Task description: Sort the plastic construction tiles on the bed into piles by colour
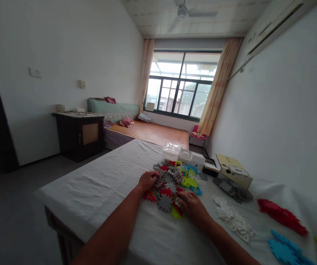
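Note:
A mixed pile of toothed plastic gear pieces [165,202] in grey, red, lime, blue and white lies on the cloth-covered table. My left hand [148,180] is at the pile's left edge, its fingers curled together against grey pieces. Whatever they may hold is hidden. On the pile's near right side rests my right hand [193,206], fingers stretched apart over red and lime pieces. A small white piece [177,201] shows at its fingertips. Right of this hand lies a heap of white connector pieces [232,219].
Separate groups of grey gears [234,190], red gears [282,216] and blue gears [286,250] lie along the table's right side. Behind the pile stand a clear plastic container [171,150], white boxes [197,160] and a yellow box [234,171]. A bed [152,130] is beyond the table.

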Available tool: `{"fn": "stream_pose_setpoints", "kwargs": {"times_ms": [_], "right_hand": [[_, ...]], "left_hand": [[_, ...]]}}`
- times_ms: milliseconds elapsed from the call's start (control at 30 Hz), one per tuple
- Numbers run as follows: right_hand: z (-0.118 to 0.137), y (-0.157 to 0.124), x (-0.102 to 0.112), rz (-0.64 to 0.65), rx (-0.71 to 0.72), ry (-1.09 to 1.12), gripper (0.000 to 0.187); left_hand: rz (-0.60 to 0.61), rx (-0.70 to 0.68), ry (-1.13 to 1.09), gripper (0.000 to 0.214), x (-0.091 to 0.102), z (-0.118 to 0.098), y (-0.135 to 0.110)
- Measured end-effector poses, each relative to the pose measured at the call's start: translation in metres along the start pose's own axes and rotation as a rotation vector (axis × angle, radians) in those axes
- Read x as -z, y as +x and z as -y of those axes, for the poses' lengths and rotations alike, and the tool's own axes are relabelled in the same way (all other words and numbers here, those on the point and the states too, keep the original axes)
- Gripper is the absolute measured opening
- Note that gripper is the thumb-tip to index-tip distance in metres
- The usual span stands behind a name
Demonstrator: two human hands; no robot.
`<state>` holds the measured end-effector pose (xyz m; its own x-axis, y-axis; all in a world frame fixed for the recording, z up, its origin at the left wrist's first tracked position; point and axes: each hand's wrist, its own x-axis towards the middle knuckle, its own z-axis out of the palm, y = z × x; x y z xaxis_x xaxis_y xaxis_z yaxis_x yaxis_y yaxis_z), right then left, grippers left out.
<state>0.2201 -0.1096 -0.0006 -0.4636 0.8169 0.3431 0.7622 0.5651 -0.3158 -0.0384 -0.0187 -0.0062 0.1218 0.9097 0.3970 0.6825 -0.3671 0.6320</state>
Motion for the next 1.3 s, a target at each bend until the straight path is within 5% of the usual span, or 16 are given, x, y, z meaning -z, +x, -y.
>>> {"fn": "stream_pose_setpoints", "kwargs": {"times_ms": [233,533,867,1100,1300], "right_hand": [[-0.02,-0.011,0.004,-0.101,-0.081,0.135,0.03],[-0.032,-0.017,0.019,-0.014,-0.12,0.168,0.017],[-0.045,-0.024,0.019,-0.083,-0.237,0.236,0.035],[-0.043,-0.021,0.031,-0.108,-0.354,0.493,0.038],[-0.041,-0.021,0.032,-0.262,-0.264,0.556,0.047]], "left_hand": [[0.005,-0.006,0.013,0.028,-0.001,0.002,0.0],[0.001,-0.015,0.008,0.03,0.0,0.001,0.0],[-0.002,-0.008,-0.003,0.029,0.0,0.003,0.0],[-0.02,0.014,-0.044,0.028,0.001,0.004,0.0],[-0.041,0.018,-0.089,0.028,0.0,0.009,0.003]]}}
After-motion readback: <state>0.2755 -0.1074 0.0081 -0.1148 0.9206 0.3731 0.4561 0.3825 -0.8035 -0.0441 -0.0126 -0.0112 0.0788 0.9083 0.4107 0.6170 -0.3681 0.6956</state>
